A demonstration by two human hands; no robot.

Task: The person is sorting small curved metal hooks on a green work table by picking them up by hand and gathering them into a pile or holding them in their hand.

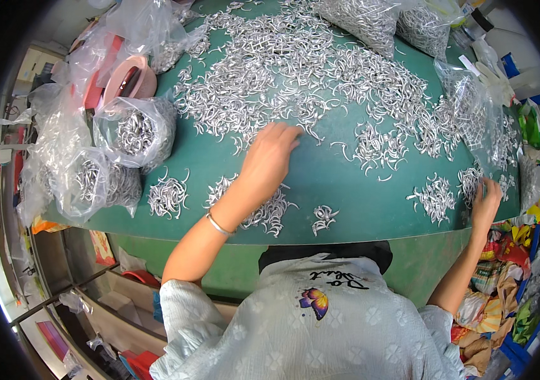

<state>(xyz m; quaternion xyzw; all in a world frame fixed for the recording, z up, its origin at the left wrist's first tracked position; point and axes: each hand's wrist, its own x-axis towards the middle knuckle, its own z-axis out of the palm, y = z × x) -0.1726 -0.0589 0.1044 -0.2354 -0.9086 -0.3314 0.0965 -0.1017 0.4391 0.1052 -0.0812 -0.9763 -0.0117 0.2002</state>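
Note:
Small curved silver pieces (270, 60), hook-like in shape, lie heaped over the green tabletop (358, 209). At the near edge of the big heap is my left hand (273, 151), its fingers curled down and together among the pieces; what they pinch is hidden. Beneath my left forearm lies a smaller pile (268, 212). My right hand (486, 201) reaches to the far right, fingers stretched and slightly apart beside a small pile (469, 182). Another pile (436, 199) sits just left of it.
Clear bags of silver pieces (133, 133) crowd the left side around a pink basket (132, 77). More filled bags (362, 22) stand at the back, and a clear plastic bag (472, 107) lies at the right. Separate small piles (168, 195) line the near edge. Colourful sacks (504, 266) fill the right floor.

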